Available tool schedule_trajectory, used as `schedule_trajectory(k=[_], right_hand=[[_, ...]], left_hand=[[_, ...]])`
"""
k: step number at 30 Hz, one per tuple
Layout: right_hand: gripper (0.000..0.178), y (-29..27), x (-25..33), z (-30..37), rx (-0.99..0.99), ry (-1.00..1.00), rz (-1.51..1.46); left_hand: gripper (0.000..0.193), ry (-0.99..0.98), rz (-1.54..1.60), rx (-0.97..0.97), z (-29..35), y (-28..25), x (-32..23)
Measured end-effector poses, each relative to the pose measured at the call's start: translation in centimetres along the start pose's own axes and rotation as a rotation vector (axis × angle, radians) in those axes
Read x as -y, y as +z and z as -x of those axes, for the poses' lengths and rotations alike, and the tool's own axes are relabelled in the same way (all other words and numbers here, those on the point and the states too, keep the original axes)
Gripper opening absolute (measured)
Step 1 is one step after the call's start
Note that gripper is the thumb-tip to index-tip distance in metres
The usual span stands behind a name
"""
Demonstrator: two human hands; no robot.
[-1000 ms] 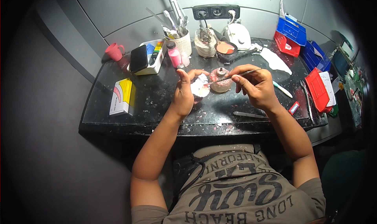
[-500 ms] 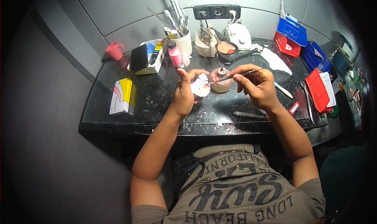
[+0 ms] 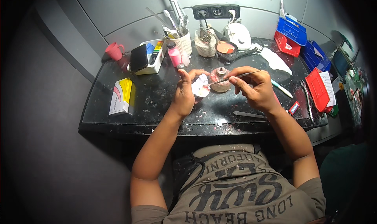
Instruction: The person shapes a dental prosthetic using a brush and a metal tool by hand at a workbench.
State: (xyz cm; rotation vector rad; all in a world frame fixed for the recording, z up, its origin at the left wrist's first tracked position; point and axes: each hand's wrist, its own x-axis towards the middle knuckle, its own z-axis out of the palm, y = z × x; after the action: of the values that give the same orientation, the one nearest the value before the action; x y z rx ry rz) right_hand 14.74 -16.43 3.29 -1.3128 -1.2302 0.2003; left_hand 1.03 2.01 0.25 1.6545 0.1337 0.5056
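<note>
My left hand (image 3: 183, 93) is closed round a white plaster dental model (image 3: 201, 86) with a small pinkish-red patch; its thumb points up. Pinched between thumb and fingers of my right hand (image 3: 253, 88) is a slim metal wax carver (image 3: 223, 81), its tip at the model's pinkish patch. Just behind the tool stands a round, pink-smeared spirit burner (image 3: 220, 86) with a dark top; no flame can be made out. A knife with a flat metal blade (image 3: 248, 114) lies on the black table below my right hand.
Left: a yellow-white box (image 3: 121, 96), a white bin (image 3: 157, 61) with a phone (image 3: 139, 59), and a pink bottle (image 3: 173, 55). Behind: a tool cup (image 3: 181, 43) and a pan of pink wax (image 3: 226, 48). Right: a toothbrush-like handle (image 3: 283, 90) and red trays (image 3: 317, 91).
My right hand has shifted slightly left and down, with the wax carver's tip staying at the dental model. My left hand has hardly moved.
</note>
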Motion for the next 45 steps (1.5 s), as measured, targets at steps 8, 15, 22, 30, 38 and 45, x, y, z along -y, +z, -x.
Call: schedule_trajectory(k=[8,15,22,30,38,45], right_hand=[[0.013,-0.1,-0.1,0.1,0.001,0.019,0.042],[0.013,-0.1,-0.4,0.1,-0.013,-0.008,-0.006],[0.012,-1.5,-0.1,-0.1,-0.139,0.002,-0.102],[0.015,-3.3,-1.3,-1.1,-0.285,0.119,-0.035],[0.015,-2.9,-1.2,-1.2,-0.264,0.096,-0.078],[0.015,-3.2,-1.0,-0.9,-0.275,0.124,-0.112]], left_hand=[[0.096,0.021,-0.013,-0.004,-0.1,0.0,0.2],[0.098,-0.019,0.057,0.001,-0.1,-0.1,0.0],[0.099,-0.050,0.131,0.003,0.0,-0.2,-0.2],[0.092,0.416,-0.448,-0.103,-0.1,-0.5,1.0],[0.081,0.496,-0.458,-0.121,-0.3,-0.6,1.3],[0.093,0.223,-0.238,-0.069,0.1,-0.4,0.6]])
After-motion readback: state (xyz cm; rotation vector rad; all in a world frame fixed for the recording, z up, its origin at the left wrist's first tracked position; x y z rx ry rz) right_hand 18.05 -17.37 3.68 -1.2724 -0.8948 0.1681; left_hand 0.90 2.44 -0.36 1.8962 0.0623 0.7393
